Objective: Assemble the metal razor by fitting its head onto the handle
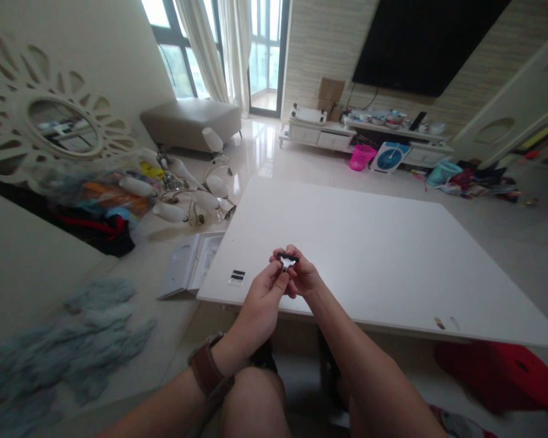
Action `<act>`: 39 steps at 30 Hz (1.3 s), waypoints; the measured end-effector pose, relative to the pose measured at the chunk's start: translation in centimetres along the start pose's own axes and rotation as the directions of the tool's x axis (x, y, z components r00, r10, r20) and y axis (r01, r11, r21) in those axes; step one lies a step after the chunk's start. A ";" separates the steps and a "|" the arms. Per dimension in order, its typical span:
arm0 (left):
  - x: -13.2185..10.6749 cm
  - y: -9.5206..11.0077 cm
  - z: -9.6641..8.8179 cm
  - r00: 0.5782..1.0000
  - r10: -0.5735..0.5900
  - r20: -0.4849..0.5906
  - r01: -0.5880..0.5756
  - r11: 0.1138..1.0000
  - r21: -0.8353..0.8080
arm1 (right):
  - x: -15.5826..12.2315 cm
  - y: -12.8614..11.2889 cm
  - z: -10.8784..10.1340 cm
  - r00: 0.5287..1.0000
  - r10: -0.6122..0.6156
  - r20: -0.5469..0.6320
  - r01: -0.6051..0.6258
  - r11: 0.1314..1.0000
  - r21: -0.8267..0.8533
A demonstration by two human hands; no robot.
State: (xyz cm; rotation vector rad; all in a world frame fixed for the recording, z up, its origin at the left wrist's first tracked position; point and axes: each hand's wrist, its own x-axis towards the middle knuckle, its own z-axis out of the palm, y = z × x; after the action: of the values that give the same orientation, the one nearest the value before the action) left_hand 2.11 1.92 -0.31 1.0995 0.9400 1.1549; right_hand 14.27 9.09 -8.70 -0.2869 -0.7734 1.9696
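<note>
A small black and silver metal object is pinched between both my hands above the near edge of the white table. My left hand, with a brown watch strap on its wrist, grips it from below with closed fingers. From the right side, my right hand holds the same object with curled fingers. I cannot make out what the object is. Two small black pieces lie on the table to the left of my hands.
A white open box lies on the floor left of the table. A chandelier with white shades rests on the floor beyond it. A red object sits under the table's right side. A pink basket stands by the TV cabinet.
</note>
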 end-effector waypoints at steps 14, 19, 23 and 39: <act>-0.3 0.2 -0.1 0.999 -0.049 0.024 0.048 0.998 0.032 | 0.0 -1.5 1.2 0.993 -0.001 0.116 0.003 1.000 -0.013; -0.4 0.0 0.0 0.997 -0.050 0.052 0.050 0.999 -0.002 | 0.1 -2.9 1.9 0.995 -0.019 0.096 0.027 0.996 -0.080; -0.6 0.0 -0.1 0.996 -0.055 0.065 0.054 0.998 0.018 | 0.1 -4.0 2.5 0.991 -0.030 0.134 0.052 0.984 -0.168; -0.3 -1.0 -0.4 0.998 -0.030 0.055 0.037 0.990 -0.134 | -0.1 -4.6 3.5 0.977 -0.086 0.194 0.130 0.965 -0.227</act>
State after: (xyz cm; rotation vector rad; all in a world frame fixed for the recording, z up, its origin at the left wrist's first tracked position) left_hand 1.86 1.69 -1.33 0.9972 0.8245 1.1400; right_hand 15.82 9.11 -3.12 -0.2025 -1.1258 1.8168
